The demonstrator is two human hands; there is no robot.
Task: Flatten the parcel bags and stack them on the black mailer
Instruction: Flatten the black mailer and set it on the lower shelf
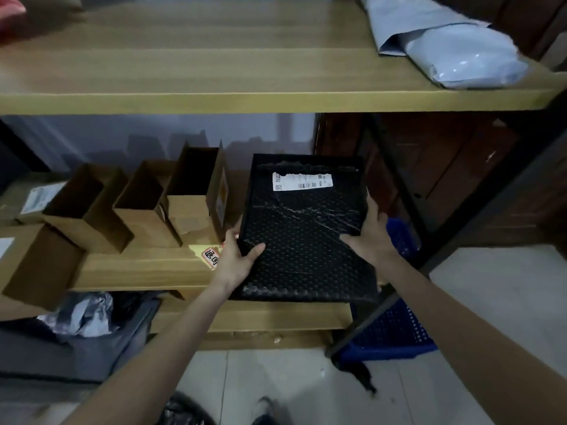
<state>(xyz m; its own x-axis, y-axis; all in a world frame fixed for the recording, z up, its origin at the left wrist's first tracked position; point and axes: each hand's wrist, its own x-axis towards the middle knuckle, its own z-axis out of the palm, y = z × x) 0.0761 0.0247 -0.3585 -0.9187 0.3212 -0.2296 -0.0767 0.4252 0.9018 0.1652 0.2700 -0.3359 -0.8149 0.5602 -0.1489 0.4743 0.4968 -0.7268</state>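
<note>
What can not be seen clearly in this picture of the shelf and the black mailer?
- Label on the black mailer, head view: print too small to read.
- Left hand: fingers hidden behind the mailer's edge, only the thumb shows on top.
- Grey parcel bags on the upper shelf: cut off by the top edge.
- Open cartons: insides too dark.

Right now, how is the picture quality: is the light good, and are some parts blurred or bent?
Head view: dim light; the black mailer shows small glints on its wrinkled plastic; the grey bags on the upper shelf are soft and blurred; the wide lens bends the shelf edges near the corners; both hands, left and right, look reasonably sharp.
</note>
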